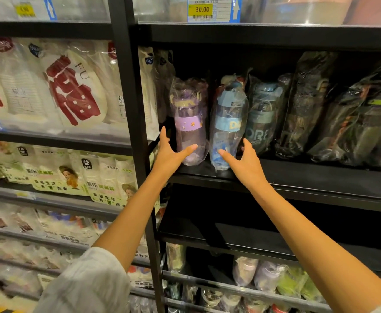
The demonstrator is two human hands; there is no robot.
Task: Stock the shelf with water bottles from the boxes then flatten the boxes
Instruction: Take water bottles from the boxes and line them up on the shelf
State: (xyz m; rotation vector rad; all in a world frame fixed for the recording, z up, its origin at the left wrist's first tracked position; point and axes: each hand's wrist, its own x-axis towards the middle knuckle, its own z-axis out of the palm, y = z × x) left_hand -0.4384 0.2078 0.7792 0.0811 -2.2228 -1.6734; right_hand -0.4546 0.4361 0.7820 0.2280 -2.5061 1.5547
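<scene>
Left hand (170, 152): fingers spread, thumb touching the purple bottle (189, 123).
Right hand (244, 158): spread wide, thumb on the blue bottle (227, 127).
Shelf (297, 175): both bottles upright at its front, more wrapped ones behind.
Left to do: boxes unseen; flattening likely pending.

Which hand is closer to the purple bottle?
The left hand. Its thumb lies against the lower part of the purple bottle, fingers spread on the bottle's left side. The right hand is further right, at the blue bottle.
</scene>
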